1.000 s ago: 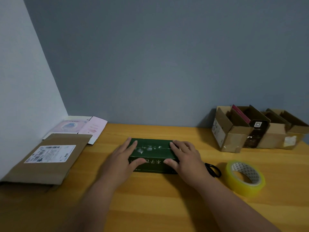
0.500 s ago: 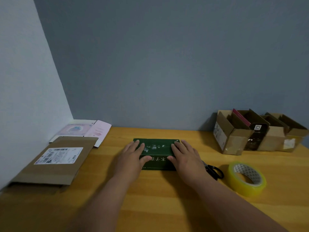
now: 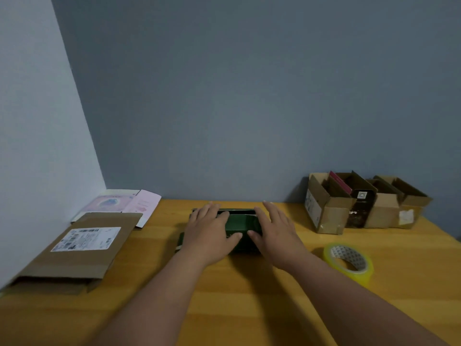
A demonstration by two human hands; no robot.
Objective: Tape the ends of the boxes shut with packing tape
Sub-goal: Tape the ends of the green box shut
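Centre frame: left hand [image 3: 208, 234] & right hand [image 3: 275, 234] lie flat, fingers straight, on green box [image 3: 240, 224], prob. steadying it for taping. Tape roll [image 3: 349, 263] waits lower right, within reach.

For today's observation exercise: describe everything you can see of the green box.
The green box is dark, glossy, card-like, long and low, lying on the wooden table near the wall. Both hands cover most of it: the left hand and right hand rest on top, fingers fairly straight, thumbs on its near face. Its far edge looks slightly raised. No tape shows on it.
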